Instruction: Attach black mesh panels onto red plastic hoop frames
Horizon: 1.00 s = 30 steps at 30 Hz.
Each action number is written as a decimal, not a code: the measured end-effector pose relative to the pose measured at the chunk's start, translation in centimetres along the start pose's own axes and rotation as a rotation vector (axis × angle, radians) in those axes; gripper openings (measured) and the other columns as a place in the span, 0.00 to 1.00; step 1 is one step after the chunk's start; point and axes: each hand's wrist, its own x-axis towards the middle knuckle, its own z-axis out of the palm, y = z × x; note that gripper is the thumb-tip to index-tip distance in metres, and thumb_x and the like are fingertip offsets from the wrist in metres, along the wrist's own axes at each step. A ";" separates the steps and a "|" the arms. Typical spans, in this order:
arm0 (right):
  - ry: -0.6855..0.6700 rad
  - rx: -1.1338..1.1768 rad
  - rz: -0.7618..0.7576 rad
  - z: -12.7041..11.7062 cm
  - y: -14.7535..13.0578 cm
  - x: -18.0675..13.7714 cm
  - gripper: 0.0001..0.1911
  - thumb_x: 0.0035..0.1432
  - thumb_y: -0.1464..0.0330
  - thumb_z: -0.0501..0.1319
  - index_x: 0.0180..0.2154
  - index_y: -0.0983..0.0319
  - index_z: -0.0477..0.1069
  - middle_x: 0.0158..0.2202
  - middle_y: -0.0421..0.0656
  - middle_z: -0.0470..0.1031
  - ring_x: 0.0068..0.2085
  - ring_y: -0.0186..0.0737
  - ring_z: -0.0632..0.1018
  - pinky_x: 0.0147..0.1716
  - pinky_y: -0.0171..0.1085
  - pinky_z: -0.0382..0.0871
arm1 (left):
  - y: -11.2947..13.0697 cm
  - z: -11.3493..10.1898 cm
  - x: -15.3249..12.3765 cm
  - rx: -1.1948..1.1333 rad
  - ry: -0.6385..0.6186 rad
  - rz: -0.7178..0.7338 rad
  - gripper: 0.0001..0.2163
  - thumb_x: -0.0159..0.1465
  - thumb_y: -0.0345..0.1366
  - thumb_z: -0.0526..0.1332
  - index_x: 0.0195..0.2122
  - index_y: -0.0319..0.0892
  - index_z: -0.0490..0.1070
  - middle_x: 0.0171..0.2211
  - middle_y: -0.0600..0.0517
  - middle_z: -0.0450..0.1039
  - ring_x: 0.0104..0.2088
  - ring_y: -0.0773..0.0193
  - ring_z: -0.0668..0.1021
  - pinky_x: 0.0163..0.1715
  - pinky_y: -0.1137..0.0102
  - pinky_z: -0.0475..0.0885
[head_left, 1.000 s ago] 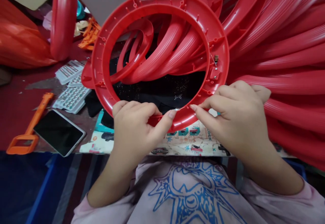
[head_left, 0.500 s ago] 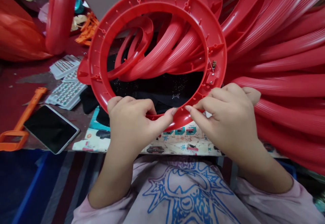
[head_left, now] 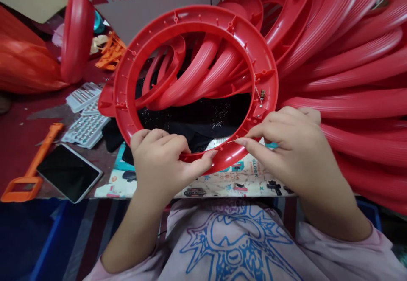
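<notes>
A red plastic ring (head_left: pixel 197 21), its hollow pegged side facing me, is tilted up over the table edge. My left hand (head_left: pixel 160 158) is closed round its lower rim, thumb pressed along the channel. At the lower right, my right hand (head_left: pixel 292 149) pinches a thin pale wire (head_left: pixel 229 141) between thumb and finger, above the channel. A small coil-like metal part (head_left: pixel 262 94) with fine wires sits in the channel just above my right hand. My fingers hide part of the lower rim.
Many red curved pieces (head_left: pixel 356 107) are heaped at the right and behind the ring. On the left lie a phone (head_left: pixel 69 172), an orange handled piece (head_left: pixel 41 158) and clear trays of small metal parts (head_left: pixel 85 129). A printed sheet (head_left: pixel 210 185) covers the table's front edge.
The view has tipped up, so most things sit lower. My right thumb has drawn slightly away from my left thumb, and the thin wire now shows between them. My left hand keeps its grip.
</notes>
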 end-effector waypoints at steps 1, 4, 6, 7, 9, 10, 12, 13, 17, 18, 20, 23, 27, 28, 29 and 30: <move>0.004 0.010 -0.007 -0.1 0.0 -0.1 0.09 0.59 0.65 0.65 0.27 0.57 0.76 0.25 0.37 0.74 0.31 0.40 0.69 0.35 0.43 0.50 | 0.0 0.0 0.0 0.003 -0.003 0.001 0.22 0.58 0.52 0.63 0.15 0.45 0.60 0.13 0.54 0.64 0.23 0.61 0.70 0.31 0.58 0.60; 0.041 0.023 -0.026 -0.2 0.0 -0.1 0.07 0.60 0.66 0.63 0.28 0.58 0.76 0.26 0.39 0.74 0.32 0.40 0.70 0.36 0.43 0.51 | 0.1 0.1 -0.1 0.014 -0.008 0.001 0.22 0.58 0.52 0.63 0.15 0.45 0.59 0.13 0.55 0.64 0.23 0.60 0.70 0.31 0.58 0.60; 0.074 0.008 -0.036 -0.2 0.0 -0.1 0.07 0.60 0.67 0.63 0.29 0.58 0.76 0.27 0.40 0.73 0.33 0.41 0.70 0.36 0.44 0.52 | 0.1 0.1 -0.1 0.012 -0.010 0.000 0.22 0.58 0.53 0.63 0.15 0.45 0.59 0.13 0.54 0.64 0.23 0.60 0.70 0.31 0.58 0.60; 0.088 -0.002 -0.042 -0.1 0.0 0.0 0.08 0.60 0.66 0.63 0.29 0.58 0.76 0.27 0.40 0.73 0.33 0.41 0.70 0.36 0.44 0.53 | 0.1 0.1 -0.1 0.012 -0.011 -0.001 0.23 0.58 0.53 0.63 0.15 0.45 0.59 0.13 0.54 0.64 0.23 0.60 0.70 0.30 0.59 0.59; 0.103 -0.010 -0.058 -0.1 0.0 0.0 0.09 0.61 0.66 0.62 0.28 0.58 0.75 0.26 0.41 0.72 0.33 0.42 0.69 0.36 0.44 0.53 | 0.0 0.1 -0.1 0.015 -0.009 0.002 0.23 0.58 0.53 0.63 0.16 0.45 0.59 0.14 0.54 0.63 0.22 0.60 0.70 0.30 0.59 0.59; 0.108 -0.009 -0.068 -0.1 0.1 0.0 0.10 0.62 0.66 0.61 0.28 0.58 0.75 0.26 0.41 0.72 0.33 0.42 0.69 0.36 0.44 0.54 | 0.0 0.1 -0.1 0.017 -0.008 0.004 0.23 0.58 0.53 0.64 0.16 0.45 0.59 0.14 0.54 0.63 0.22 0.60 0.70 0.30 0.59 0.59; 0.119 -0.004 -0.089 -0.1 0.2 0.1 0.11 0.63 0.66 0.60 0.28 0.58 0.75 0.27 0.42 0.72 0.33 0.42 0.69 0.36 0.44 0.55 | 0.0 0.2 -0.1 0.016 -0.004 0.005 0.23 0.57 0.54 0.64 0.16 0.45 0.59 0.14 0.55 0.62 0.22 0.61 0.70 0.30 0.60 0.59; 0.126 -0.001 -0.095 0.0 0.3 0.1 0.11 0.63 0.66 0.60 0.28 0.58 0.75 0.27 0.42 0.72 0.33 0.42 0.69 0.36 0.44 0.56 | -0.1 0.2 -0.1 0.012 0.002 0.005 0.23 0.57 0.54 0.64 0.16 0.45 0.59 0.13 0.55 0.62 0.22 0.61 0.69 0.30 0.60 0.59; 0.160 -0.021 -0.076 0.5 0.5 0.3 0.11 0.62 0.66 0.61 0.26 0.59 0.74 0.26 0.42 0.72 0.33 0.43 0.69 0.35 0.45 0.56 | -0.2 0.4 -0.2 0.005 0.031 0.007 0.23 0.56 0.54 0.64 0.15 0.45 0.59 0.13 0.55 0.61 0.21 0.61 0.69 0.30 0.60 0.58; 0.167 -0.029 -0.066 0.6 0.5 0.3 0.11 0.61 0.66 0.62 0.26 0.59 0.73 0.26 0.42 0.72 0.33 0.43 0.69 0.35 0.45 0.56 | -0.2 0.5 -0.2 0.006 0.034 0.009 0.23 0.56 0.54 0.65 0.15 0.45 0.59 0.13 0.56 0.61 0.21 0.61 0.69 0.30 0.60 0.58; 0.163 -0.040 -0.058 0.8 0.5 0.4 0.12 0.60 0.66 0.63 0.25 0.60 0.73 0.25 0.42 0.72 0.32 0.43 0.69 0.35 0.45 0.55 | -0.2 0.6 -0.2 0.008 0.034 0.017 0.24 0.56 0.54 0.65 0.14 0.45 0.59 0.13 0.56 0.61 0.21 0.60 0.69 0.31 0.60 0.58; 0.130 -0.062 -0.056 0.9 0.2 0.4 0.12 0.60 0.67 0.63 0.24 0.60 0.72 0.24 0.42 0.71 0.31 0.43 0.69 0.33 0.44 0.54 | -0.3 0.7 -0.2 -0.004 0.041 0.030 0.24 0.56 0.54 0.65 0.15 0.45 0.58 0.13 0.56 0.61 0.21 0.61 0.69 0.31 0.60 0.57; 0.114 -0.082 -0.025 0.9 0.2 0.9 0.13 0.59 0.66 0.64 0.22 0.60 0.72 0.23 0.42 0.70 0.31 0.43 0.69 0.33 0.45 0.54 | -0.9 0.8 -0.1 -0.033 0.052 0.052 0.24 0.58 0.55 0.64 0.15 0.45 0.59 0.13 0.56 0.61 0.21 0.61 0.68 0.32 0.60 0.57; 0.126 -0.078 -0.011 0.9 0.3 0.9 0.13 0.58 0.66 0.64 0.23 0.60 0.73 0.25 0.44 0.71 0.32 0.44 0.70 0.34 0.45 0.55 | -1.0 0.8 -0.1 -0.038 0.053 0.057 0.24 0.58 0.55 0.63 0.15 0.44 0.59 0.13 0.56 0.62 0.22 0.62 0.69 0.32 0.60 0.58; 0.148 -0.074 -0.001 0.8 0.5 0.8 0.12 0.58 0.65 0.65 0.23 0.61 0.74 0.29 0.47 0.73 0.35 0.46 0.71 0.35 0.47 0.56 | -1.1 0.8 0.0 -0.044 0.057 0.061 0.24 0.58 0.55 0.63 0.15 0.44 0.60 0.14 0.55 0.62 0.22 0.62 0.69 0.33 0.60 0.58; 0.173 -0.053 -0.001 0.8 0.7 0.5 0.11 0.57 0.64 0.66 0.25 0.61 0.75 0.35 0.50 0.74 0.38 0.50 0.72 0.37 0.48 0.58 | -1.1 0.7 0.0 -0.053 0.068 0.066 0.24 0.58 0.55 0.64 0.15 0.43 0.61 0.14 0.56 0.63 0.22 0.63 0.69 0.33 0.60 0.58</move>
